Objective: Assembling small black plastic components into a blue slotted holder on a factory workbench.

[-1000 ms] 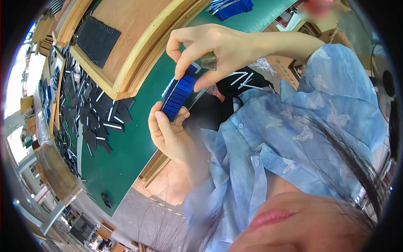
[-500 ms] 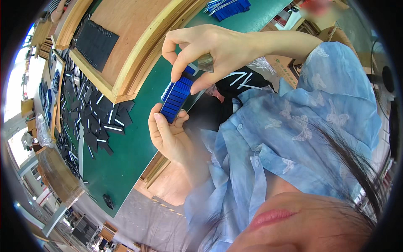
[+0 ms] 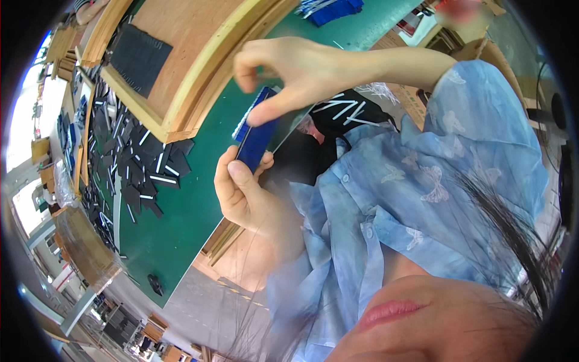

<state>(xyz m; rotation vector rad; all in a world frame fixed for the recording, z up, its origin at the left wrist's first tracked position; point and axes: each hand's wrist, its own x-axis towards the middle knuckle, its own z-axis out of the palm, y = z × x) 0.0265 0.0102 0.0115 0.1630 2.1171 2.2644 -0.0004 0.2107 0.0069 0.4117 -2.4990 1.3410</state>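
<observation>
My left hand [image 3: 253, 193] is closed around the lower end of a stack of blue strips [image 3: 254, 145], its thumb along the near face. White ends line one long edge of the tilted stack. My right hand [image 3: 283, 72] comes in from the right above it. The right thumb lies against the upper part of the stack, while the curled fingers stand off from the thumb, smeared by motion. Both hands are above the green tabletop [image 3: 181, 241].
Dark flat pieces [image 3: 129, 160] and white sticks lie heaped at left. A wooden frame [image 3: 199, 78] holds a black sheet [image 3: 140, 59]. More blue strips [image 3: 335, 11] lie at the far edge; white sticks [image 3: 344, 108] rest on black cloth near my body. A small black object [image 3: 155, 285] sits at the table corner.
My right fingers have lifted away from the blue stack, leaving the thumb against it. The separate strips seen across its face now show as a smoother, blurred surface. My left hand keeps its hold.
</observation>
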